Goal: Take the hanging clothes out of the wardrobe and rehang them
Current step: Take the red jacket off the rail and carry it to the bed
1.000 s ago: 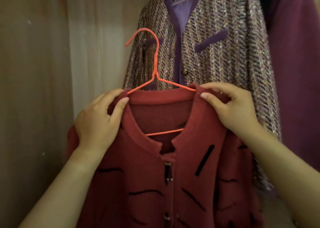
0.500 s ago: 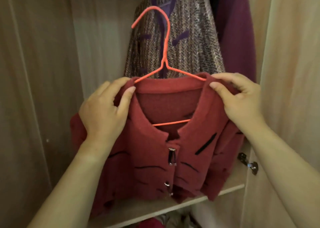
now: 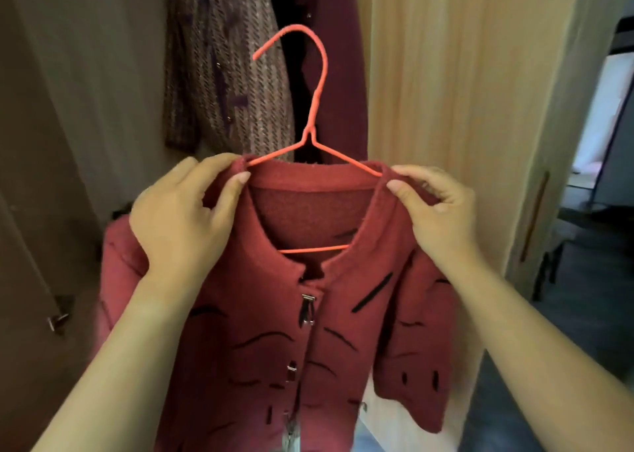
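1. One red cardigan [image 3: 343, 314] hangs on one orange wire hanger [image 3: 317, 101], held up before the wardrobe [image 3: 85, 91].
2. Your left hand [image 3: 182, 218] pinches one shoulder and your right hand [image 3: 442, 211] the other; the hook stands free above.
3. Two garments hang behind: a tweed jacket [image 3: 223, 74] and a maroon coat [image 3: 339, 74], beside a pale wooden door [image 3: 446, 74].

Under our fingers [image 3: 417, 173] we see a jacket [image 3: 377, 266] of fuzzy, matt cloth. Between them the hanger [image 3: 317, 98] looks smooth; beyond hangs rough tweed [image 3: 236, 74].
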The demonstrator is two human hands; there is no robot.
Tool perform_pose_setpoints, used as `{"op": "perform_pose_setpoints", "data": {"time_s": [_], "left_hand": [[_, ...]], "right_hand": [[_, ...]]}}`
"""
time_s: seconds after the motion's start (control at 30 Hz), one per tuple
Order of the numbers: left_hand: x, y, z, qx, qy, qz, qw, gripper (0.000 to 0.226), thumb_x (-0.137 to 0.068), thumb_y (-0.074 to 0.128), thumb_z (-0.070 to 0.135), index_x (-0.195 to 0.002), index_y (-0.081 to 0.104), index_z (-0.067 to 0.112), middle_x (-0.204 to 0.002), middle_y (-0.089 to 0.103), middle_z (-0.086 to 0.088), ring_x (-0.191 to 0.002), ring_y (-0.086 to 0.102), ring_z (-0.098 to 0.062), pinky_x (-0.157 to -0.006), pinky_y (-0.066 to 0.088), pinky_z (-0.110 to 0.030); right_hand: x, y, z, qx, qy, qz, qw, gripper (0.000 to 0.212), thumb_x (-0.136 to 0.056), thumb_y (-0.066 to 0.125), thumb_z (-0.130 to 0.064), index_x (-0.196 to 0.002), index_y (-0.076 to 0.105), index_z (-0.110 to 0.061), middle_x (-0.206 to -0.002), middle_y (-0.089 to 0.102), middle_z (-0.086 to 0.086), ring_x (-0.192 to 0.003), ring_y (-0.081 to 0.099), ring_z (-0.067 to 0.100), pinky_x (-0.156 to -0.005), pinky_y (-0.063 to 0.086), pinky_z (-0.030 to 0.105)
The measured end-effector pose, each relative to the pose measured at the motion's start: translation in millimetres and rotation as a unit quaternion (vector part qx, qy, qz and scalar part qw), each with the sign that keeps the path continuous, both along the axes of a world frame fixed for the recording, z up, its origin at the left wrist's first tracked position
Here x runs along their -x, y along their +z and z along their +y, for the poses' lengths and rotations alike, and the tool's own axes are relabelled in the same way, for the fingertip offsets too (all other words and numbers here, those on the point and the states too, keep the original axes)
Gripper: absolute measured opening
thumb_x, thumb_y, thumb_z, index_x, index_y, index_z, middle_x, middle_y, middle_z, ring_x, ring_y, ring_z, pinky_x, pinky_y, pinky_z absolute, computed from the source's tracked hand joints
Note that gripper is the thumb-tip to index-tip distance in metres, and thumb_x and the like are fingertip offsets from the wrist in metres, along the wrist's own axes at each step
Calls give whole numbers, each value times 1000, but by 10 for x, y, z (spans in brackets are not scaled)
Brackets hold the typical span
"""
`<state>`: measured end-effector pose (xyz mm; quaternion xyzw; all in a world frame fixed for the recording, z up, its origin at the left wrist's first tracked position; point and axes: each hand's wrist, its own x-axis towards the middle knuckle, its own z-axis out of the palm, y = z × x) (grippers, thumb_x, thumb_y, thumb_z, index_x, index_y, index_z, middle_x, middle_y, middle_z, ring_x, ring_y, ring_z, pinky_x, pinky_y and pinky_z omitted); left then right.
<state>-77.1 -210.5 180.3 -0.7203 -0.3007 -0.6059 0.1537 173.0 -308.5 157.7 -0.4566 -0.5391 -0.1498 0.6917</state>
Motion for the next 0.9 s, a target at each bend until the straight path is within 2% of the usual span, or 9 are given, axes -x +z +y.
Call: {"op": "perform_pose_setpoints", "data": {"time_s": [0.13,0.27,0.43,0.57,0.63,0.7,0.8,0.9], "left_hand": [[-291,-287,-592,21,-36,26,999,38,-93,46,51,-107,67,22,-81,64,-8,-73,63,-33,-60,47,-44],[-700,-628,-1256,54,-103,47,992,33,-92,51,46,-107,67,23,-84,66,-6,-76,64,-31,-61,49,-41],[-1355,-1214,-2191,140,-218,91,961,28,-89,56,42,-106,68,23,-101,70,-1,-93,60,-18,-75,42,-30],[-1817,-1667,-2909,203,-327,132,914,22,-88,60,37,-104,69,24,-101,70,2,-94,57,-11,-75,38,-21],[-2044,-1853,-3206,226,-388,157,880,21,-88,61,34,-103,69,23,-100,70,2,-94,57,-11,-78,38,-19],[-2296,-2005,-3471,236,-437,190,847,22,-86,61,33,-103,70,21,-97,70,-1,-91,57,-12,-80,38,-21],[-2727,-2139,-3827,241,-491,234,804,24,-85,60,35,-102,70,21,-95,70,1,-90,58,-11,-79,37,-18],[-3194,-2187,-4140,248,-539,250,766,24,-85,61,38,-101,71,22,-95,70,5,-90,59,-8,-80,38,-16]], "right_hand": [[-172,-320,-828,39,-46,22,998,24,-78,72,-10,-96,67,-26,-88,65,-25,-87,60,-9,-82,41,8],[-417,-696,-1765,72,-120,39,989,21,-79,72,-13,-96,69,-25,-91,66,-16,-88,62,-3,-84,44,15],[-683,-1278,-3138,131,-219,93,962,21,-79,72,-14,-93,68,-29,-90,66,-16,-86,62,-3,-83,44,14],[-733,-1689,-4210,181,-300,153,924,25,-79,73,-17,-90,66,-39,-87,67,-23,-88,62,-3,-85,43,13],[-691,-1850,-4679,182,-349,171,903,24,-78,74,-15,-90,68,-35,-85,66,-25,-86,62,-5,-84,42,11],[-652,-1997,-5088,184,-397,187,880,19,-78,74,-14,-91,71,-27,-88,68,-18,-85,62,-4,-83,42,11],[-650,-2153,-5566,187,-461,216,840,16,-78,74,-15,-91,72,-24,-89,69,-12,-84,63,-1,-82,44,13],[-766,-2176,-5908,179,-519,232,803,17,-77,74,-17,-89,71,-29,-85,68,-24,-83,63,-4,-80,43,11]]}}
